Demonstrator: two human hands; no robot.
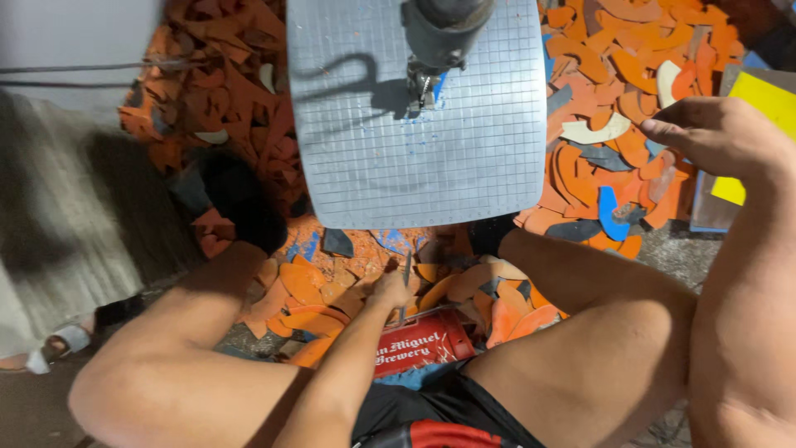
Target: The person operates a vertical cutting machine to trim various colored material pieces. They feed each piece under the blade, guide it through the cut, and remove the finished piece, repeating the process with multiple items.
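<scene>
Bare knees frame the left hand gripping a thin grey blade; right hand loosely curled, empty.

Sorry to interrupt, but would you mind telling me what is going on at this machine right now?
A person sits at a gridded grey machine table. The left hand reaches down between the knees and holds a thin metal tool above orange offcuts on the floor. The right hand hovers, loosely curled and empty, near a yellow sheet.
</scene>
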